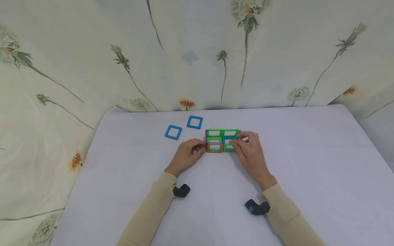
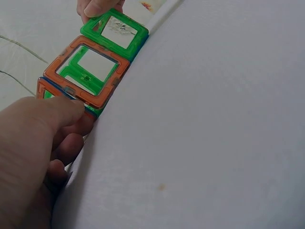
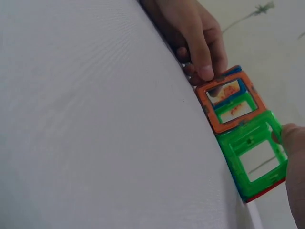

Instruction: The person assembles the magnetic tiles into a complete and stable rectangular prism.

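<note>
A low box of square magnetic tiles stands on the table, with an orange tile [image 1: 214, 147] and a green tile [image 1: 229, 147] side by side in its front. My left hand [image 1: 188, 153] holds the box's left end between thumb and curled fingers, beside the orange tile [image 2: 97, 98]. At the other end my right hand [image 1: 253, 155] pinches the top edge of the green front tile [image 3: 232, 143]. That tile meets the orange one edge to edge. Green tiles [image 1: 222, 132] line the back, and a blue edge shows inside. My right fingers partly hide the right end.
Two loose blue square tiles, one nearer [image 1: 173, 132] and one farther [image 1: 195, 122], lie behind and left of the box. A white cloth covers the table [image 1: 307, 147]. Behind its far edge hangs a flower-patterned curtain [image 1: 191, 78].
</note>
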The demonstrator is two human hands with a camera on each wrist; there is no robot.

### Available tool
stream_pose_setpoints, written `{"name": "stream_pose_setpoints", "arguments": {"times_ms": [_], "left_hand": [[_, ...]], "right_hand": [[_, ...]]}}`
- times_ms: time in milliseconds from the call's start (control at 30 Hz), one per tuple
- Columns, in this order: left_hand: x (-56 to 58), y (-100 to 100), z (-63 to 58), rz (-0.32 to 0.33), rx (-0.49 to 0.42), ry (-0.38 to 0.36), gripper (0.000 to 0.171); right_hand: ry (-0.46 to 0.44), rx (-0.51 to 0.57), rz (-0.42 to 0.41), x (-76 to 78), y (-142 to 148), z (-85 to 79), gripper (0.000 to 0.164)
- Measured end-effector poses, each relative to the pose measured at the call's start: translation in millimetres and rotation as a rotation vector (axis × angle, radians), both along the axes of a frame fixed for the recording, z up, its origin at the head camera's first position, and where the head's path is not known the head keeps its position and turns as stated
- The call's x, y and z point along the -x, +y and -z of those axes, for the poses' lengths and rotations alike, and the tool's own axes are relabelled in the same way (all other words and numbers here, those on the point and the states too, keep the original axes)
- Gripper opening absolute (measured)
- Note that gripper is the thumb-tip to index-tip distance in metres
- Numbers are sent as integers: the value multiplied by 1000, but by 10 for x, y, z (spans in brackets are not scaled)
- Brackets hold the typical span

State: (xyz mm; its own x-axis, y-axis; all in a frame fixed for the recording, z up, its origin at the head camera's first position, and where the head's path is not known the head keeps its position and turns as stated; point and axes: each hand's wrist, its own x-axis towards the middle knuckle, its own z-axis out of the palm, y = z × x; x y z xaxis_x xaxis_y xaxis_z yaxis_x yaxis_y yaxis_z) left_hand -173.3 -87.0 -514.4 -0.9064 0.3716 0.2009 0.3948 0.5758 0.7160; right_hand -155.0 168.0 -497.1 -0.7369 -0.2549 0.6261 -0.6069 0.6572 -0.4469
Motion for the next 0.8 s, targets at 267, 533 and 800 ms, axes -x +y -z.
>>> {"name": "stream_pose_setpoints", "arguments": {"times_ms": [267, 533, 800], "left_hand": [[3, -2, 6, 6, 5, -13, 19], [13, -1, 19, 11, -4, -7, 22], [8, 5, 27, 7, 1, 9, 22]], "right_hand": [[-13, -8, 9, 5, -17, 10, 10], [-48, 12, 1, 17, -9, 43, 10], [-60, -7, -29, 45, -68, 63, 22]]}}
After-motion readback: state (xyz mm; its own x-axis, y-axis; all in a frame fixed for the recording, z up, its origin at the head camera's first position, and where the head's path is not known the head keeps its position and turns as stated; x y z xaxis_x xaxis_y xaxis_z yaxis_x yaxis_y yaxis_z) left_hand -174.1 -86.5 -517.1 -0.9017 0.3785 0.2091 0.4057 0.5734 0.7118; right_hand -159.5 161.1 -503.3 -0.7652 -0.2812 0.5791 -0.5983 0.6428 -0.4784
